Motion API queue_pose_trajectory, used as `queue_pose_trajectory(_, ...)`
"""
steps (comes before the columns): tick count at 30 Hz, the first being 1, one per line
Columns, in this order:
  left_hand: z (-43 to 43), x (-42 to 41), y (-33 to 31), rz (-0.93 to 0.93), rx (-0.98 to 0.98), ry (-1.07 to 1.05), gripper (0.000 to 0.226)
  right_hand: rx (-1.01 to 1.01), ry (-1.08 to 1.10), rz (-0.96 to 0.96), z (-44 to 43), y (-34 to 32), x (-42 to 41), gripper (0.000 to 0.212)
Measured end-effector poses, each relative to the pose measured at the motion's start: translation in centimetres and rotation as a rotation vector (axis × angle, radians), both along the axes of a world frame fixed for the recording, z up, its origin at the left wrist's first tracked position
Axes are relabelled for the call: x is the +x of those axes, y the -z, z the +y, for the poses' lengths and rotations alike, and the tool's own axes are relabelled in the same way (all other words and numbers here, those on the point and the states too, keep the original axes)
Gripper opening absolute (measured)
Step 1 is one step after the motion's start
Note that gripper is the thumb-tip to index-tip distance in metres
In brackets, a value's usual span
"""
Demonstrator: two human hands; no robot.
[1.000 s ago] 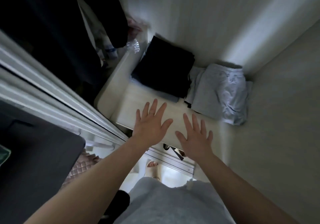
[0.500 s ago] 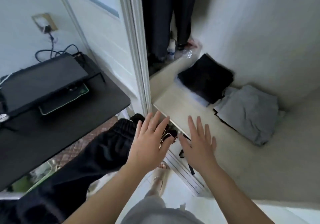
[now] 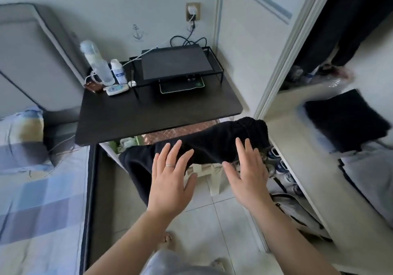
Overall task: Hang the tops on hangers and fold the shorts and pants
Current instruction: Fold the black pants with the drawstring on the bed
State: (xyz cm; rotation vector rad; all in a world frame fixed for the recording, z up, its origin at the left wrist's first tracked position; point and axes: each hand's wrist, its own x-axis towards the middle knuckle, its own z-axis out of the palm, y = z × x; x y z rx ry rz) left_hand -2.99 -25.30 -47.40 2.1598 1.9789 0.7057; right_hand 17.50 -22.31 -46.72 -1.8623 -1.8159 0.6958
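Pants (image 3: 212, 145), black, draped across a white stool (image 3: 214, 177) on the tiled floor (image 3: 212, 221), between desk (image 3: 148, 113) and closet shelf (image 3: 297, 147). Stool mostly hidden under the cloth and behind the hands; only pale legs on show. Left end of the pants hanging toward the floor, lower part covered by the left hand (image 3: 170, 181). Closet side blurred: dark stack (image 3: 344, 119) and grey garment (image 3: 370, 175) on the shelf, detail lost.

Left hand spread flat, fingers straight, holding nothing, fingertips over the cloth; contact not determinable. Right hand (image 3: 248, 175) likewise spread and holding nothing, fingers over the right end of the pants.

Desk edge just behind the pants; shelf edge just to the right; bed (image 3: 38, 189) to the left, with a strip of floor between.
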Motion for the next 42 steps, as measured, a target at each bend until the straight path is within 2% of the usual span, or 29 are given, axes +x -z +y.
queue_pose_trajectory(3, 0.0, -4.0, 0.3, 0.048, -0.08, -0.197, 0.064, 0.029, -0.074, -0.042, 0.4, -0.5, -3.7, 0.07)
queue_pose_trajectory(6, 0.5, -8.2, 1.3, -0.021, -0.217, -0.336, 0.076, 0.053, -0.086, -0.123, 0.7, -0.6, -7.6, 0.075)
queue_pose_trajectory(8, 0.8, -10.5, 2.2, -0.246, -0.301, -0.38, 0.086, 0.046, -0.091, -0.162, 0.7, -0.5, -10.3, 0.077)
queue_pose_trajectory(10, 1.1, -12.2, 2.9, -0.631, -0.4, -0.424, 0.091, 0.034, -0.11, -0.188, 0.5, -0.2, -13.1, 0.078)
queue_pose_trajectory(11, 1.2, -13.0, 3.4, -0.778, -0.449, -0.452, 0.085, 0.029, -0.118, -0.204, 0.4, -0.1, -14.3, 0.077)
queue_pose_trajectory(12, 1.4, -13.8, 3.9, -0.829, -0.508, -0.463, 0.071, 0.019, -0.123, -0.226, 0.4, 0.1, -15.5, 0.077)
queue_pose_trajectory(14, 1.7, -15.5, 4.4, -0.728, -0.595, -0.415, 0.035, -0.007, -0.109, -0.27, 0.3, 0.3, -17.4, 0.075)
queue_pose_trajectory(17, 1.2, -17.7, 4.7, -0.665, -0.63, -0.246, 0.019, -0.023, -0.076, -0.366, -0.1, 0.8, -19.8, 0.074)
queue_pose_trajectory(20, -0.1, -20.6, 3.8, -0.807, -0.56, -0.176, 0.009, -0.046, -0.061, -0.429, -0.7, 1.3, -22.5, 0.08)
queue_pose_trajectory(23, -1.2, -24.6, 2.1, -0.911, -0.495, -0.123, 0.024, -0.068, -0.058, -0.419, -1.3, 1.6, -25.8, 0.08)
queue_pose_trajectory(25, -2.2, -27.7, 0.8, -0.983, -0.435, -0.132, 0.024, -0.038, -0.095, -0.415, -2.3, 1.6, -28.8, 0.069)
queue_pose_trajectory(27, -3.3, -31.2, -0.5, -1.064, -0.353, -0.168, 0.025, 0.11, -0.188, -0.375, -3.4, 1.3, -32.3, 0.044)
queue_pose_trajectory(29, -4.9, -35.0, -2.0, -1.119, -0.26, -0.242, 0.026, 0.262, -0.268, -0.264, -4.1, 0.8, -35.9, 0.022)
queue_pose_trajectory(30, -6.0, -37.0, -2.9, -1.15, -0.214, -0.279, 0.025, 0.31, -0.319, -0.201, -4.2, 0.3, -37.8, 0.019)
queue_pose_trajectory(34, -10.6, -44.8, -6.1, -1.26, -0.014, -0.371, 0.03, 0.224, -0.576, 0.133, -3.9, -2.9, -46.2, 0.021)
queue_pose_trajectory(38, -16.2, -50.8, -8.8, -1.268, 0.248, -0.499, 0.017, 0.256, -0.86, 0.359, -4.9, -6.4, -55.0, 0.017)
queue_pose_trajectory(42, -22.3, -55.1, -10.5, -1.193, 0.448, -0.702, 0.013, 0.247, -1.153, 0.474, -6.8, -8.7, -63.0, 0.019)
